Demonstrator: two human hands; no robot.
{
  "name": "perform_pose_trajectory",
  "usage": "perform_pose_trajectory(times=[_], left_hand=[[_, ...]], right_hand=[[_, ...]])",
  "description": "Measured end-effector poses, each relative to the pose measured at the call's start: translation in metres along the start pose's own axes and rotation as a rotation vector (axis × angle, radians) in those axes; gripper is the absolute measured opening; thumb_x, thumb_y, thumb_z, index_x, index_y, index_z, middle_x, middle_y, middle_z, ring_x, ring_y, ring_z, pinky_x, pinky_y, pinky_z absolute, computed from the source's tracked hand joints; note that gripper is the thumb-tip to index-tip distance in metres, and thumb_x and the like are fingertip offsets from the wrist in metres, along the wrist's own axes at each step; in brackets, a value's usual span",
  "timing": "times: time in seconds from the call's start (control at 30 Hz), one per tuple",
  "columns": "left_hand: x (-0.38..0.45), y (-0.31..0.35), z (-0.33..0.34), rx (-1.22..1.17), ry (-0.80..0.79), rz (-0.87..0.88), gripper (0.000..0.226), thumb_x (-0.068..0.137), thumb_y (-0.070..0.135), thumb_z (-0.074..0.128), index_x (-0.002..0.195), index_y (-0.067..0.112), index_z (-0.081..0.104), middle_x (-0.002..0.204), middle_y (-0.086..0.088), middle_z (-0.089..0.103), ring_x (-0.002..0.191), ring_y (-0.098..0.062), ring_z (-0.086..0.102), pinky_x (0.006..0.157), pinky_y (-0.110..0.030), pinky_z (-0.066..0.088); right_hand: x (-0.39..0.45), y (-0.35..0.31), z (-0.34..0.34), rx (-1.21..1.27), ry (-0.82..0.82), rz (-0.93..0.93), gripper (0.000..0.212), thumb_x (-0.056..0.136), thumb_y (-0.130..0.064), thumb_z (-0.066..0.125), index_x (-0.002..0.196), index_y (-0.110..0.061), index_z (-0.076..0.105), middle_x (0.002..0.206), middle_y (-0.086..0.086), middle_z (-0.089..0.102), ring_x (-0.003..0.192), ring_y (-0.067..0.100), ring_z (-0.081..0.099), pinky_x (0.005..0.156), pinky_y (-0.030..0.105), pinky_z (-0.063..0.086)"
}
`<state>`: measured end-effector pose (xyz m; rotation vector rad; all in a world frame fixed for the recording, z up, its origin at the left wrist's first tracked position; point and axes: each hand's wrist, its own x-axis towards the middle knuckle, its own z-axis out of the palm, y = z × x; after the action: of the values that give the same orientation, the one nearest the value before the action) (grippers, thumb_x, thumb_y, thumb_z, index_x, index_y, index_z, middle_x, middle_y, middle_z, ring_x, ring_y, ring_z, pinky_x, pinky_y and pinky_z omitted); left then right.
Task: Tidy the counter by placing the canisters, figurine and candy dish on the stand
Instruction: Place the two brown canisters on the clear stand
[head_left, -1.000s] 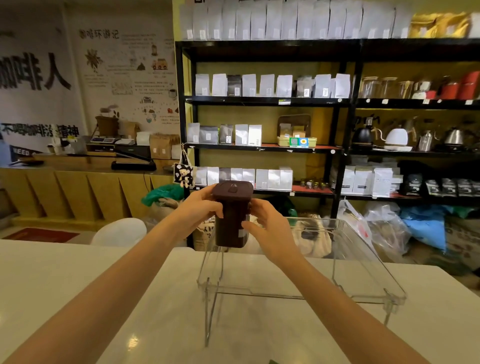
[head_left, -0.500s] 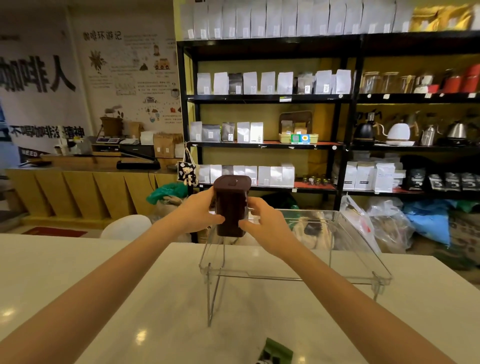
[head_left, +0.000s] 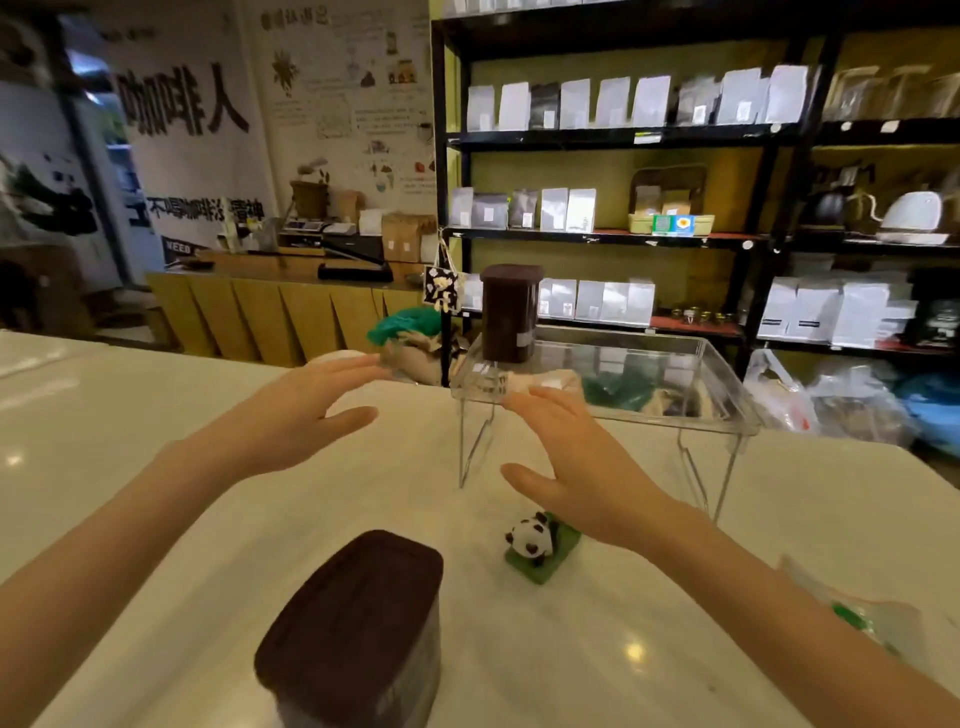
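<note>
A dark brown canister (head_left: 510, 313) stands upright on the far left corner of the clear plastic stand (head_left: 675, 395). A second brown-lidded canister (head_left: 356, 626) sits on the white counter close to me. A small panda figurine (head_left: 535, 543) on a green base lies between that canister and the stand. My left hand (head_left: 306, 410) hovers open over the counter, left of the stand. My right hand (head_left: 576, 462) hovers open in front of the stand, above the figurine. Something clear with green in it (head_left: 857, 621) shows at the right edge behind my right forearm, mostly hidden.
The white marble counter (head_left: 130, 441) stretches left and right of the stand. Behind it stand black shelves (head_left: 623, 236) with bags and kettles, and a wooden service counter (head_left: 291, 306) at the back left.
Both hands have let go of the canister, which now stands on the stand, and have pulled back toward me with fingers spread. The view has tilted down, showing the near canister and figurine.
</note>
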<state>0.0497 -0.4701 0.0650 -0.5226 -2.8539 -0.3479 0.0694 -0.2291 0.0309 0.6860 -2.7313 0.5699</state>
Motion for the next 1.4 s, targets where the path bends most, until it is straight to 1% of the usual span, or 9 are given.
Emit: perform_pose_trajectory(times=[0.27, 0.4, 0.53, 0.63, 0.83, 1.0, 1.17, 1.33, 1.4], left_hand=[[-0.105, -0.013, 0.038, -0.174, -0.215, -0.17, 0.074, 0.081, 0.019, 0.065, 0.14, 0.032, 0.023, 0.151, 0.01, 0.028, 0.136, -0.008, 0.028, 0.112, -0.028, 0.024], [-0.143, 0.004, 0.048, -0.459, -0.336, -0.137, 0.082, 0.06, 0.029, 0.063, 0.125, 0.054, 0.021, 0.135, 0.029, 0.035, 0.125, 0.004, 0.038, 0.11, -0.028, 0.03], [-0.164, 0.022, 0.062, -0.691, -0.307, -0.17, 0.081, 0.059, 0.028, 0.076, 0.12, 0.051, 0.027, 0.131, 0.028, 0.041, 0.121, 0.014, 0.042, 0.102, -0.008, 0.034], [-0.17, 0.03, 0.068, -0.788, -0.22, -0.193, 0.08, 0.069, 0.012, 0.077, 0.125, 0.044, 0.03, 0.132, 0.02, 0.047, 0.12, 0.005, 0.049, 0.097, -0.008, 0.042], [-0.167, 0.034, 0.07, -0.723, -0.052, -0.25, 0.07, 0.065, 0.02, 0.078, 0.123, 0.034, 0.042, 0.123, 0.005, 0.061, 0.112, -0.012, 0.059, 0.099, -0.038, 0.049], [-0.151, 0.04, 0.065, -0.628, 0.033, -0.228, 0.067, 0.05, 0.037, 0.08, 0.107, 0.05, 0.049, 0.09, 0.036, 0.067, 0.093, 0.007, 0.064, 0.079, -0.012, 0.052], [-0.128, 0.046, 0.059, -0.616, 0.081, -0.222, 0.073, 0.059, 0.012, 0.083, 0.124, 0.024, 0.052, 0.099, 0.02, 0.065, 0.09, -0.002, 0.067, 0.074, -0.014, 0.054], [-0.102, 0.064, 0.035, -0.593, 0.125, -0.202, 0.076, 0.06, 0.012, 0.082, 0.126, 0.026, 0.049, 0.094, 0.022, 0.06, 0.082, 0.003, 0.06, 0.06, -0.008, 0.052], [-0.046, 0.074, 0.016, -0.552, 0.138, -0.095, 0.075, 0.06, 0.014, 0.082, 0.126, 0.027, 0.049, 0.093, 0.021, 0.06, 0.08, 0.003, 0.06, 0.059, -0.011, 0.053]], right_hand=[[-0.051, -0.021, 0.043, 0.19, -0.269, -0.04, 0.071, 0.083, -0.033, 0.059, 0.141, -0.029, 0.018, 0.152, -0.005, 0.024, 0.138, 0.011, 0.022, 0.11, 0.025, 0.022], [-0.069, -0.034, 0.054, 0.377, -0.385, -0.018, 0.082, 0.075, -0.032, 0.068, 0.141, -0.026, 0.019, 0.15, -0.002, 0.03, 0.134, 0.014, 0.031, 0.107, 0.028, 0.028], [-0.083, -0.045, 0.062, 0.556, -0.443, 0.02, 0.098, 0.066, -0.032, 0.077, 0.141, -0.029, 0.014, 0.147, -0.002, 0.034, 0.127, 0.012, 0.037, 0.103, 0.029, 0.034], [-0.089, -0.053, 0.068, 0.668, -0.384, 0.049, 0.102, 0.064, -0.032, 0.08, 0.141, -0.03, 0.013, 0.146, -0.003, 0.035, 0.118, 0.008, 0.039, 0.096, 0.024, 0.035], [-0.093, -0.06, 0.074, 0.786, -0.251, 0.072, 0.09, 0.066, -0.036, 0.077, 0.138, -0.024, 0.024, 0.141, -0.002, 0.041, 0.113, 0.006, 0.04, 0.082, 0.013, 0.036], [-0.084, -0.056, 0.074, 0.788, -0.16, 0.138, 0.088, 0.061, -0.041, 0.079, 0.134, -0.023, 0.032, 0.134, -0.003, 0.049, 0.108, 0.008, 0.045, 0.076, 0.012, 0.039], [-0.074, -0.043, 0.062, 0.737, -0.093, 0.161, 0.09, 0.058, -0.046, 0.079, 0.133, -0.025, 0.035, 0.131, -0.004, 0.052, 0.115, 0.012, 0.049, 0.086, 0.018, 0.043], [-0.058, -0.038, 0.027, 0.685, -0.102, 0.157, 0.092, 0.061, -0.046, 0.077, 0.137, -0.026, 0.029, 0.138, -0.002, 0.047, 0.12, 0.016, 0.047, 0.094, 0.029, 0.043], [-0.029, -0.009, 0.0, 0.67, 0.046, 0.163, 0.088, 0.062, -0.045, 0.076, 0.136, -0.026, 0.031, 0.136, -0.003, 0.049, 0.116, 0.014, 0.048, 0.091, 0.026, 0.043]])
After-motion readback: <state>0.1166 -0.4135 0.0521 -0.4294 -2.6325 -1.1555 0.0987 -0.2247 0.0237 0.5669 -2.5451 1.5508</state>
